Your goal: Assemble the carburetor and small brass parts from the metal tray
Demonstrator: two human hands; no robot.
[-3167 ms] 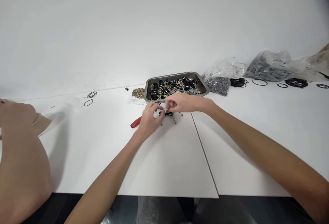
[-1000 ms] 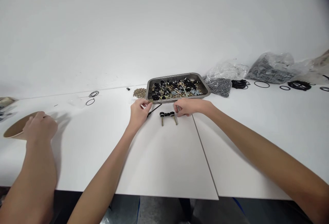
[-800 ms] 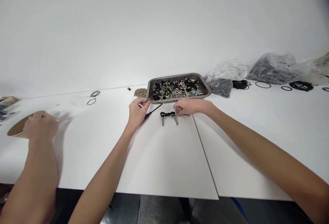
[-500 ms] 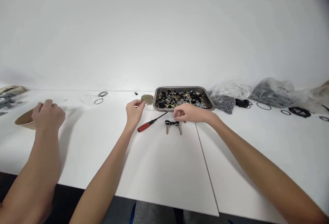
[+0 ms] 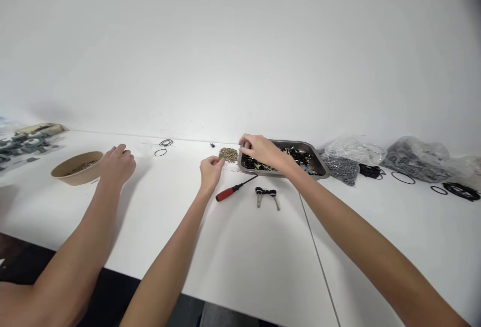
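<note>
My left hand point(image 5: 211, 172) is closed in a pinch just in front of a small pile of brass-coloured pieces point(image 5: 228, 155). Whatever is between its fingertips is too small to make out. Over the left end of a metal tray point(image 5: 321, 171), my right hand point(image 5: 259, 147) has its fingers curled together, with a dark spot showing at them that I cannot identify. Mixed black and brass parts fill the tray. A red-handled screwdriver point(image 5: 225, 194) lies between my forearms, its shaft pointing at the tray. Right of it, two black-topped parts with metal stems point(image 5: 267, 193) lie side by side.
On the left, another person's hand point(image 5: 118, 163) is beside a tan bowl point(image 5: 75, 179) of small pieces. Black rings point(image 5: 161, 152) lie farther back. To the right are a bag of dark parts point(image 5: 341, 167), a black cord bundle point(image 5: 371, 172) and a larger plastic bag point(image 5: 413, 159).
The view has swung left, so table items appear farther right. My right hand has moved from beside the two stemmed parts to above the tray. The other person's hand has come away from the bowl's middle.
</note>
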